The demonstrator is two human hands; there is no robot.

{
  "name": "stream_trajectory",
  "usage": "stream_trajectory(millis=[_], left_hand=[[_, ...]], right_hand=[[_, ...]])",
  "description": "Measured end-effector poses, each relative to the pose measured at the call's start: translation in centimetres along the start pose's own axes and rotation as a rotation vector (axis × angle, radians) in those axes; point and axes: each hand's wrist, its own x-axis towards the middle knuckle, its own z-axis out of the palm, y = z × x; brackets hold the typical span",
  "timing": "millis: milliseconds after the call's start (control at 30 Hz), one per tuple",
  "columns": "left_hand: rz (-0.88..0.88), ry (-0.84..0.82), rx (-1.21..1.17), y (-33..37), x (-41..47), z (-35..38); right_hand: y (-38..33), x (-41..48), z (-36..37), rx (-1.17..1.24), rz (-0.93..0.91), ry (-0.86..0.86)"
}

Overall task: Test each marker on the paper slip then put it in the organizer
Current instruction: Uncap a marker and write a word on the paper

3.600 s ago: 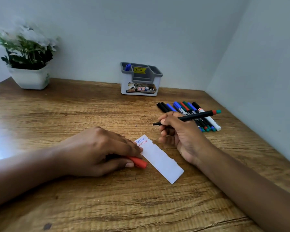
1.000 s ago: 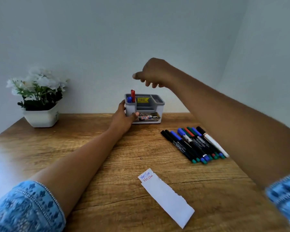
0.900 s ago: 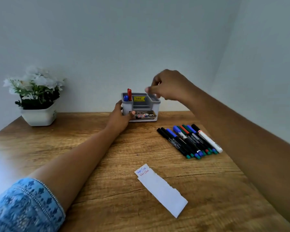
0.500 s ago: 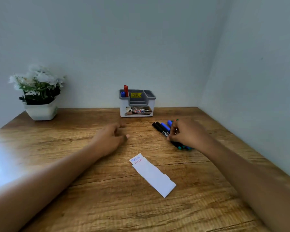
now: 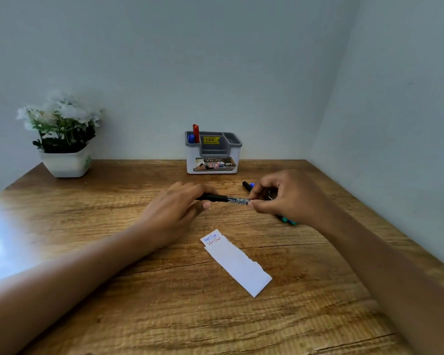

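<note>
**Now: one black marker, held at both ends**

- Black marker point(image 5: 231, 199): level over the counter point(image 5: 113, 278). Your left hand point(image 5: 174, 208) has its fingers curled round the dark end; your right hand point(image 5: 290, 198) pinches the printed end.
- Paper slip point(image 5: 239, 265): flat, nearer you, with blue and red writing at its far end.
- Organizer point(image 5: 213, 160): at the back wall, with a red marker point(image 5: 195, 133) and a blue marker point(image 5: 190, 138) upright in its left compartment.
- Loose markers point(image 5: 248, 185): mostly hidden behind your right hand.
</note>
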Motion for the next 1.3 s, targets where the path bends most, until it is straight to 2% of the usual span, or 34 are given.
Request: stream_trajectory(millis=[67,167,233,333,567,633,733,800,867,933,1033,1100,1133,1200,1300], left_hand=[[0.001,0.078,-0.064,0.4,0.0,-0.4],[-0.064,0.112,-0.292,1.4,0.0,-0.7],[-0.089,0.086,-0.457,2.4,-0.2,-0.8],[-0.107,0.033,-0.601,3.3,-0.3,-0.7],[-0.244,-0.127,-0.951,4.3,0.2,-1.1],[-0.265,-0.178,-1.019,4.0,-0.2,-1.1],[-0.323,-0.242,-1.069,3.1,-1.4,-1.5],[-0.335,-0.152,-1.072,2.6,-1.4,-1.8],[-0.284,-0.065,-1.002,2.1,-1.3,-2.0],[-0.167,-0.043,-0.813,1.1,-1.8,-2.0],[0.200,-0.047,-0.293,-0.2,-3.9,-2.2],[0.485,-0.094,-0.097,-0.6,-4.6,-2.3],[0.573,-0.131,-0.028,-0.8,-4.8,-2.2],[0.660,-0.175,0.088,-0.9,-4.9,-2.0],[0.668,-0.186,0.166,-0.7,-5.1,-1.9]], right_hand=[[0.4,0.1,-0.3,0.223,0.041,0.066],[0.7,0.4,-0.5,0.898,0.127,0.149],[0.1,0.3,0.3,1.159,0.175,0.112],[-1.5,0.2,2.4,1.139,0.172,0.047],[-2.7,0.6,2.8,1.146,0.227,0.191],[-1.8,1.2,1.9,1.223,0.331,0.304],[2.0,1.7,-1.7,1.411,0.459,0.618],[2.5,1.2,-2.0,1.389,0.448,0.581],[1.2,1.0,-0.2,1.367,0.416,0.409],[-0.9,0.8,1.1,1.314,0.369,0.267],[-1.9,0.1,2.2,1.248,0.380,0.170],[-1.9,-0.6,2.3,1.249,0.372,0.156],[-1.9,-0.7,2.3,1.269,0.355,0.143],[-2.2,-1.1,2.0,1.309,0.342,0.100],[-2.7,-2.2,2.5,1.225,0.347,0.043]])
